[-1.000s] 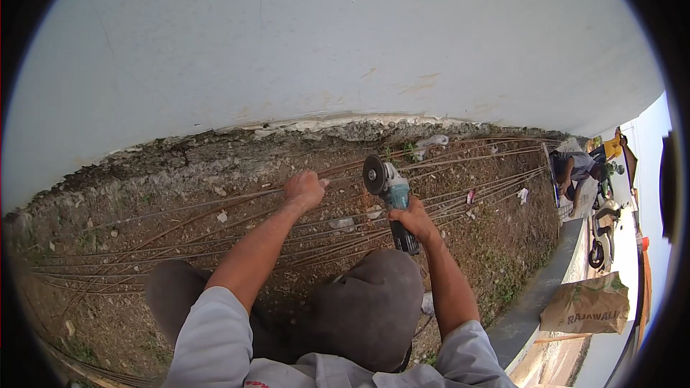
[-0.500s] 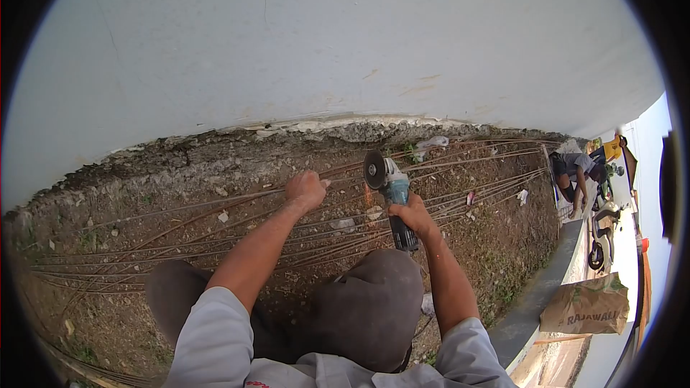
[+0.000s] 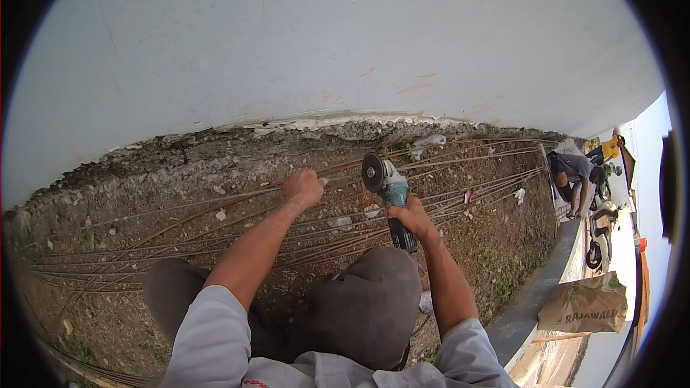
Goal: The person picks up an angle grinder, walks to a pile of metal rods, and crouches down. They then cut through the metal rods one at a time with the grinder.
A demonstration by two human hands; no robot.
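An angle grinder [image 3: 397, 195] with a teal and black body is in my right hand [image 3: 412, 217], whose fingers wrap round it. Its dark cutting disc [image 3: 373, 172] faces left, at a thin steel rod [image 3: 339, 169] that runs across the dirt. My left hand [image 3: 302, 188] is closed round that rod, left of the disc; the palm side is hidden. More long rusty rods [image 3: 474, 202] lie in loose bundles under and beyond both hands. My bent knees [image 3: 366, 302] are close below the grinder.
A pale wall [image 3: 345, 36] rises ahead, its base broken and rough. Farther right, another person [image 3: 575, 172] bends over by the rods' ends. A low concrete edge [image 3: 535, 302], a brown paper sack [image 3: 586, 305] and a motorbike [image 3: 598, 237] are on the right.
Orange sparks under the disc in the earlier frame no longer show. Both hands and the grinder keep nearly the same place; the view has shifted slightly.
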